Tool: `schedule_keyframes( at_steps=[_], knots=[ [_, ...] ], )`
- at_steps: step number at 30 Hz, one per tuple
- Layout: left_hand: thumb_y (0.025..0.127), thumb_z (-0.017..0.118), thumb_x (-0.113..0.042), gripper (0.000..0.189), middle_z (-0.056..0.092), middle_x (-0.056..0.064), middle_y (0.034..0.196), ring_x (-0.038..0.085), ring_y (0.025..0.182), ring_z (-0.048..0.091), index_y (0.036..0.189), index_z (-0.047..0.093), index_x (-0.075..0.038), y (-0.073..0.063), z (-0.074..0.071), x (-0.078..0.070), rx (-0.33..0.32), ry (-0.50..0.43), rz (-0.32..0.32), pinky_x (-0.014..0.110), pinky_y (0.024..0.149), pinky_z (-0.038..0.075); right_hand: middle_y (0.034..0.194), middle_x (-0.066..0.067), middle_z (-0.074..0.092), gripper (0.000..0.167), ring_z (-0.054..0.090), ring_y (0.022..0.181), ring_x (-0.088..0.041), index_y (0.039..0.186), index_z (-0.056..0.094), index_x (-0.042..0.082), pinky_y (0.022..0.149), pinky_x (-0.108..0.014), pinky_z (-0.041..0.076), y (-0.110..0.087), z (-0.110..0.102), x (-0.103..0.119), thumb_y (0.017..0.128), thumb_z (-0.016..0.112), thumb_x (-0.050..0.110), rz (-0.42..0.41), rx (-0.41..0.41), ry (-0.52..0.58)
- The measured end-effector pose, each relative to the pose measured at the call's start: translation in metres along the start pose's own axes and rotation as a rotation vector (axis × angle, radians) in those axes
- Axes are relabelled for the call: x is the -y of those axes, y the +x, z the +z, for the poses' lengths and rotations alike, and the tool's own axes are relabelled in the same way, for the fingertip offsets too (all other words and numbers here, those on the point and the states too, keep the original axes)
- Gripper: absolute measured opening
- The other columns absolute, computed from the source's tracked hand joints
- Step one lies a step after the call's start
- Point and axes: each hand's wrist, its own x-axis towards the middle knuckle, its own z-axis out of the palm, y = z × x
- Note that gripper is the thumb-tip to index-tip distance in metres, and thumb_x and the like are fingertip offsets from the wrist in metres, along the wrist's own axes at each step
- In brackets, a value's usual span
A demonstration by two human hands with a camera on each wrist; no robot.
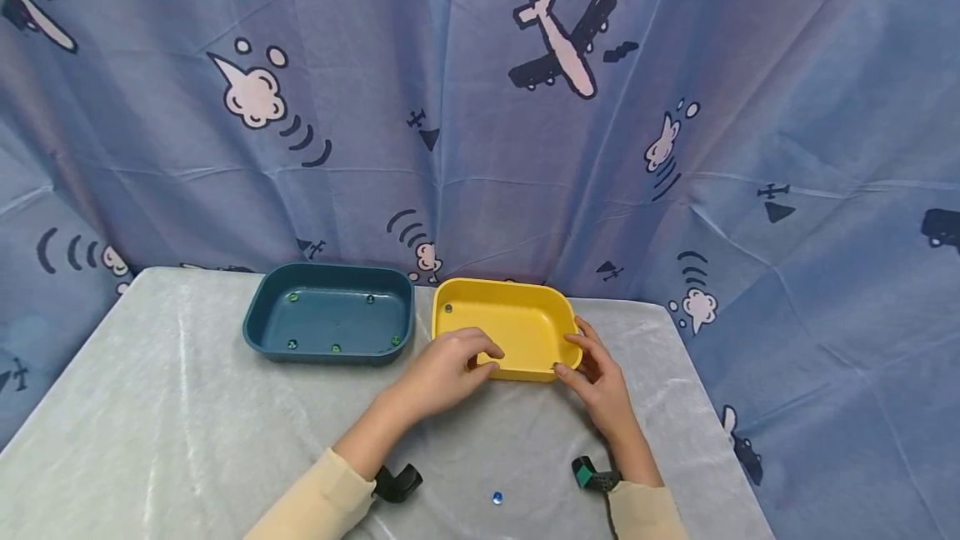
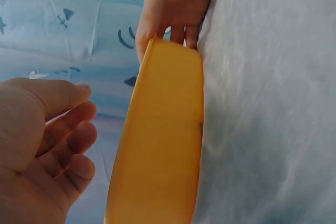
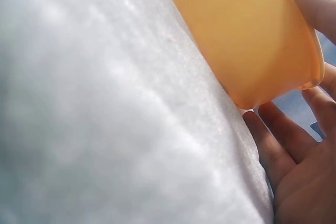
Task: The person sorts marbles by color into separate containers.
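The yellow tray (image 1: pixel 525 327) stands on the table, one small marble (image 1: pixel 448 308) in its back left corner. My right hand (image 1: pixel 600 382) grips the tray's right end, the thumb over the rim and the other fingers around the outer corner. Above the tray's front edge hovers my left hand (image 1: pixel 453 369), its fingers loosely bent. Nothing shows between its thumb and fingers in the left wrist view, where the hand (image 2: pixel 47 135) is apart from the tray wall (image 2: pixel 157 129). A blue glass marble (image 1: pixel 497 498) lies on the table between the forearms.
To the left stands a dark blue tray (image 1: pixel 341 277) with several glass marbles in it, some greenish. A pale plush cloth (image 1: pixel 187 415) covers the table. Behind the trays hangs a blue curtain (image 1: pixel 360 82) printed with planes. Black straps with camera mounts sit on both wrists.
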Motion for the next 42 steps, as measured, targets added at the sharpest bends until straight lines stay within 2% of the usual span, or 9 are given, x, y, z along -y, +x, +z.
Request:
schedule_keyframes(
  at_steps=[4, 9, 17, 25, 28, 32, 42],
  knots=[
    [0.101, 0.081, -0.012, 0.011, 0.074, -0.004, 0.101, 0.01, 0.085, 0.06, 0.112, 0.083, -0.011, -0.002, 0.005, -0.007, 0.034, -0.01, 0.01, 0.023, 0.076, 0.055, 0.177, 0.004, 0.033, 0.05, 0.052, 0.146, -0.012, 0.148, 0.063, 0.004, 0.108, -0.015, 0.05, 0.0, 0.0, 0.001, 0.102, 0.081, 0.016, 0.001, -0.003, -0.001],
    [0.1, 0.083, -0.012, 0.011, 0.073, -0.006, 0.098, 0.009, 0.084, 0.06, 0.111, 0.082, -0.013, -0.009, 0.01, -0.015, 0.078, -0.067, 0.014, 0.02, 0.074, 0.054, 0.177, 0.003, 0.033, 0.051, 0.053, 0.144, -0.013, 0.148, 0.062, 0.004, 0.107, -0.015, 0.05, 0.0, 0.0, 0.003, 0.102, 0.08, 0.015, -0.002, -0.002, -0.002],
    [0.101, 0.083, -0.017, 0.011, 0.066, -0.015, 0.092, 0.002, 0.074, 0.055, 0.112, 0.082, -0.017, -0.023, 0.023, -0.028, 0.222, -0.125, 0.049, 0.014, 0.068, 0.048, 0.177, 0.002, 0.032, 0.049, 0.052, 0.145, -0.009, 0.148, 0.062, 0.004, 0.107, -0.014, 0.049, 0.0, -0.002, 0.004, 0.103, 0.079, 0.013, -0.014, -0.002, -0.007],
    [0.102, 0.082, -0.019, 0.011, 0.065, -0.02, 0.092, -0.005, 0.071, 0.052, 0.112, 0.083, -0.015, -0.045, 0.036, -0.032, 0.312, -0.199, 0.032, 0.012, 0.066, 0.049, 0.177, 0.0, 0.033, 0.049, 0.053, 0.143, -0.004, 0.148, 0.062, 0.002, 0.107, -0.015, 0.051, -0.002, -0.003, 0.002, 0.102, 0.079, 0.009, -0.029, -0.002, 0.012],
    [0.101, 0.082, -0.016, 0.005, 0.066, -0.02, 0.092, -0.007, 0.071, 0.053, 0.106, 0.083, -0.016, -0.054, 0.04, -0.031, 0.339, -0.218, 0.032, 0.012, 0.066, 0.051, 0.177, 0.0, 0.033, 0.05, 0.053, 0.143, -0.005, 0.148, 0.062, 0.001, 0.107, -0.016, 0.05, -0.002, -0.001, 0.002, 0.102, 0.079, 0.01, -0.033, -0.001, 0.019],
    [0.099, 0.083, -0.013, 0.006, 0.064, -0.021, 0.089, -0.009, 0.069, 0.053, 0.099, 0.082, -0.019, -0.063, 0.044, -0.03, 0.37, -0.197, 0.051, 0.009, 0.064, 0.05, 0.177, 0.0, 0.033, 0.05, 0.052, 0.144, -0.005, 0.148, 0.062, 0.001, 0.108, -0.015, 0.05, 0.0, 0.0, 0.001, 0.102, 0.079, 0.01, -0.038, 0.004, 0.024],
    [0.095, 0.087, -0.013, 0.009, 0.067, -0.018, 0.089, -0.012, 0.07, 0.051, 0.101, 0.083, -0.02, -0.074, 0.053, -0.025, 0.427, -0.138, 0.093, 0.005, 0.064, 0.046, 0.177, 0.001, 0.033, 0.049, 0.053, 0.143, -0.005, 0.148, 0.062, 0.001, 0.107, -0.015, 0.05, -0.001, 0.0, 0.001, 0.102, 0.079, 0.009, -0.034, 0.006, 0.02]
  ],
)
